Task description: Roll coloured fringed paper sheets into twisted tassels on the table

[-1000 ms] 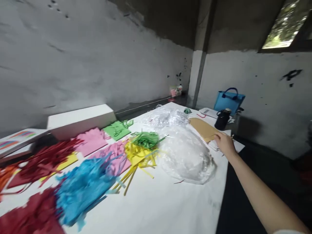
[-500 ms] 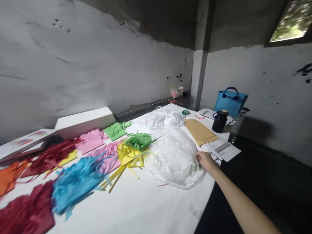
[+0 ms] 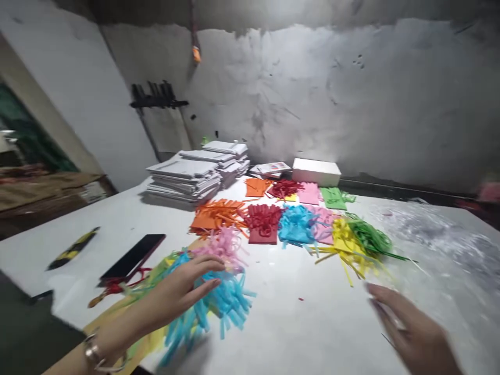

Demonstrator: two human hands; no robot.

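My left hand (image 3: 195, 284), a bracelet at its wrist, reaches over a pile of light-blue paper strips (image 3: 230, 299). Its fingers are apart and touch or hover just above the strips; which one I cannot tell. Pink strips (image 3: 221, 247) lie just beyond the fingertips, and yellow-green strips (image 3: 156, 278) show beside the forearm. At the lower right, my right hand (image 3: 416, 328) is blurred, its fingers bent around something thin and whitish that I cannot make out. Clear plastic (image 3: 422, 281) spreads behind it.
Fringed paper bundles in orange (image 3: 214, 216), dark red (image 3: 265, 224), blue (image 3: 297, 226), yellow (image 3: 344, 239) and green (image 3: 369, 234) line the white table. Stacked white paper (image 3: 183, 179), a white box (image 3: 316, 171), a phone (image 3: 135, 256) and a yellow-black cutter (image 3: 74, 248) are around them.
The view has swung left, bringing the paper stacks and phone in. My right hand has left the plastic bag's edge. My left hand now shows over the blue strips.
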